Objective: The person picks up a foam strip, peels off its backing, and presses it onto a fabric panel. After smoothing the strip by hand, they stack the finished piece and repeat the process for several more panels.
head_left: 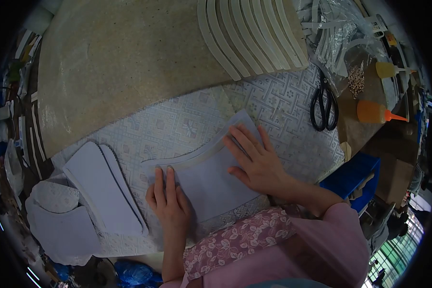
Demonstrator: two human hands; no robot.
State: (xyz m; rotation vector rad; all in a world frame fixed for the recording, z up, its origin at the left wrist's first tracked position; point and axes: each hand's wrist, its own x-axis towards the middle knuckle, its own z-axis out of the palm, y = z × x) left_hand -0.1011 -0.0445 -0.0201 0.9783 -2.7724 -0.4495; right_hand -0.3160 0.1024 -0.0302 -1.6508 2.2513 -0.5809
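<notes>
A white cut panel (216,185) with a curved upper edge lies flat on the patterned table cover in front of me. Along that curve runs a narrow pale strip (192,157). My left hand (169,201) rests at the panel's left end, with two fingers stretched out onto it near the strip and the other fingers bent. Near the right end, my right hand (254,161) lies flat with its fingers spread, their tips by the strip. Neither hand grasps anything.
Stacked white panels (98,187) and a rounded white piece (62,230) lie to the left. Several curved strips (245,38) rest on a brown board (125,53). Black-handled scissors (324,105), an orange bottle (371,112) and a blue bin (343,180) are at right.
</notes>
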